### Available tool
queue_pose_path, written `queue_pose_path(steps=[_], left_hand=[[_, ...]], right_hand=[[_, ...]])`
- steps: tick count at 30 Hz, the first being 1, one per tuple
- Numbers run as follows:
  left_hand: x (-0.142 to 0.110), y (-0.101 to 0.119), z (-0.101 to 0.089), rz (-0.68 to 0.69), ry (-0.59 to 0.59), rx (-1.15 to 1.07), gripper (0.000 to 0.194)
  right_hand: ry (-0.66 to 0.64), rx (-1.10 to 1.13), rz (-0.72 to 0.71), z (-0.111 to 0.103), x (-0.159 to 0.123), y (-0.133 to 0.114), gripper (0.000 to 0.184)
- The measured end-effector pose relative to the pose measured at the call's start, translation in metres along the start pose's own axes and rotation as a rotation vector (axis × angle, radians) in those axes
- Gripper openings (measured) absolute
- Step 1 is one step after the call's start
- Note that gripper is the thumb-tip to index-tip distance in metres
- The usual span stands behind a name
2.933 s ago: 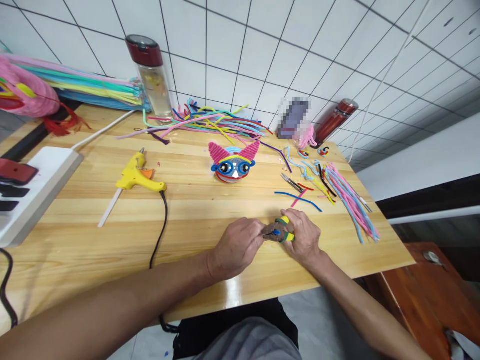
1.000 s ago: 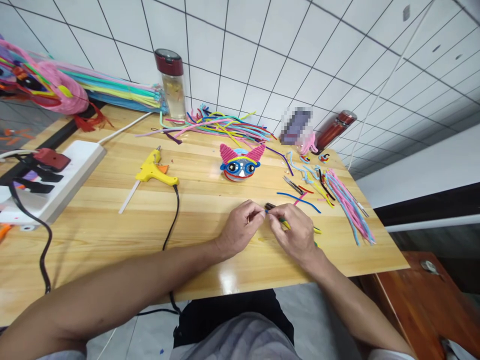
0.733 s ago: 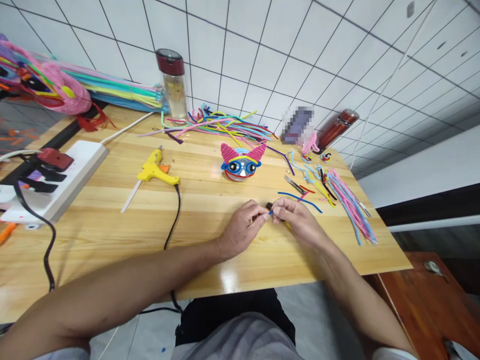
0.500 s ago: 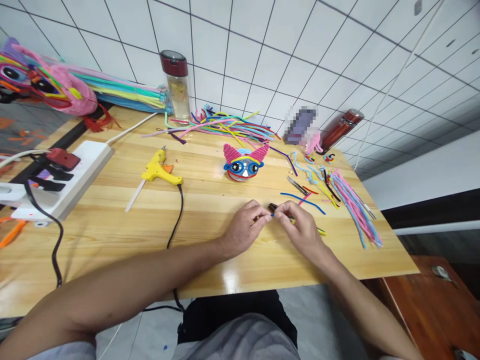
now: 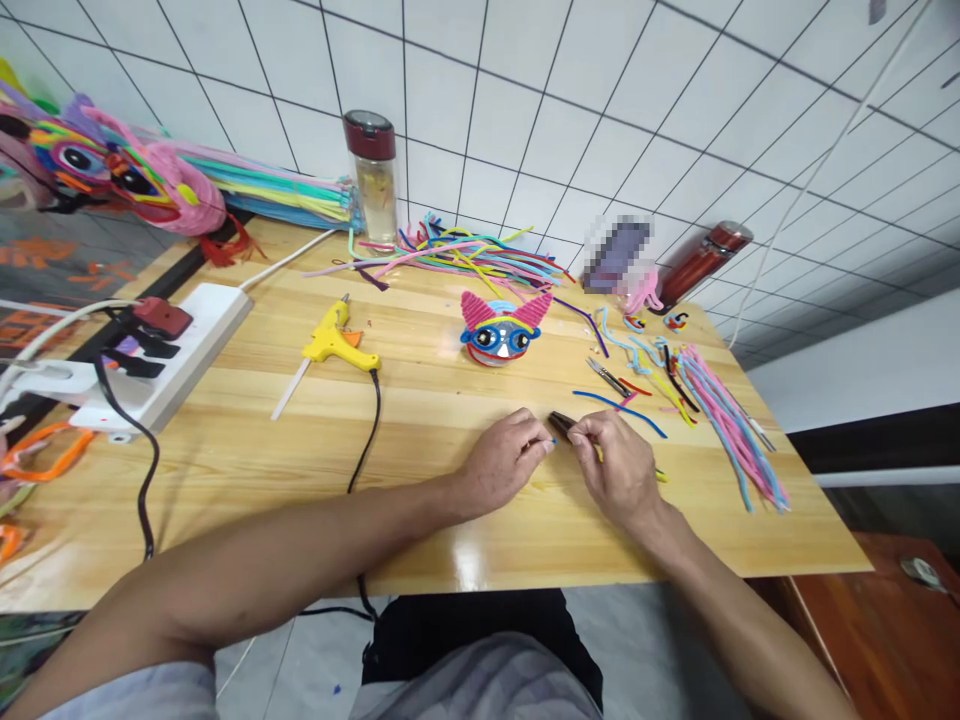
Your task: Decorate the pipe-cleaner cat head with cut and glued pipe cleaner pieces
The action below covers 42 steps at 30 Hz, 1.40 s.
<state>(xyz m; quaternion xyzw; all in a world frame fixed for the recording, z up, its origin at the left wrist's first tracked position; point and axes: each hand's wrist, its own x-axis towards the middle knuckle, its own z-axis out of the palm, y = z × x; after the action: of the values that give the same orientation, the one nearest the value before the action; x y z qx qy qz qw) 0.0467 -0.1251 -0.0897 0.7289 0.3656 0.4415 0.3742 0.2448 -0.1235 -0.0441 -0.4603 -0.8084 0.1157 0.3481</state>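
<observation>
The power strip (image 5: 184,355) lies well to the left of the toy (image 5: 501,340), with plugs seated in it. The glue gun (image 5: 334,343) lies on its side, left of the toy; its cord runs toward the near edge of the table (image 5: 420,425). The bottle (image 5: 376,205) stands upright, left of and behind the toy. The pile (image 5: 465,255) of coloured stems lies behind the toy and slightly to its left. The toy sits with its pink ears pointing up.

The left hand (image 5: 510,458) is in front of the toy. Its thumb and fingertips are pinched narrow on the blue piece (image 5: 554,441) — only a small end of the piece shows. The pliers (image 5: 561,424) lie in front of the toy and to its right. The right hand (image 5: 619,462) partly covers them, its fingers bent at the pliers' head — whether they grip cannot be told.

The snips (image 5: 609,378) and the blue stem (image 5: 626,411) lie right of the toy and nearer the person. The flask (image 5: 705,262) is right of and behind the toy. The bundle (image 5: 735,430) of pink and light-blue stems lies farther right of the toy, extending toward the person.
</observation>
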Motion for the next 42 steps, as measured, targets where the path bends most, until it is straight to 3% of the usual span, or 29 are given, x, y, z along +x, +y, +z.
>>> queue_pose_path(steps=[2, 6, 8, 12, 22, 27, 32, 37, 42], left_hand=[[0.001, -0.003, 0.001, -0.043, 0.008, 0.008, 0.019], [0.004, -0.007, 0.001, -0.143, 0.051, 0.022, 0.012], [0.005, -0.008, 0.000, -0.181, 0.055, 0.055, 0.023], [0.006, -0.010, -0.001, -0.158, 0.042, 0.131, 0.038], [0.004, -0.003, -0.003, -0.158, 0.184, 0.055, 0.022], [0.005, 0.000, -0.002, -0.167, 0.168, 0.041, 0.017], [0.004, -0.003, 0.000, -0.155, 0.116, 0.054, 0.015], [0.003, -0.004, 0.000, -0.123, 0.090, 0.054, 0.013], [0.004, -0.002, 0.001, -0.142, 0.064, 0.102, 0.014]], right_hand=[[0.029, -0.021, 0.002, -0.002, 0.001, 0.005, 0.017], [-0.058, 0.207, 0.291, -0.002, 0.013, 0.027, 0.021], [-0.080, 0.213, 0.346, -0.001, 0.018, 0.037, 0.020], [-0.108, 0.148, 0.323, 0.003, 0.021, 0.045, 0.017], [-0.101, 0.200, 0.288, -0.001, 0.031, 0.029, 0.019], [-0.018, 0.142, 0.133, -0.004, 0.054, 0.015, 0.014], [0.083, -0.123, -0.135, -0.005, 0.102, -0.009, 0.011], [0.077, -0.439, -0.357, 0.017, 0.154, -0.018, 0.013], [0.006, -0.566, -0.428, 0.040, 0.178, -0.012, 0.018]])
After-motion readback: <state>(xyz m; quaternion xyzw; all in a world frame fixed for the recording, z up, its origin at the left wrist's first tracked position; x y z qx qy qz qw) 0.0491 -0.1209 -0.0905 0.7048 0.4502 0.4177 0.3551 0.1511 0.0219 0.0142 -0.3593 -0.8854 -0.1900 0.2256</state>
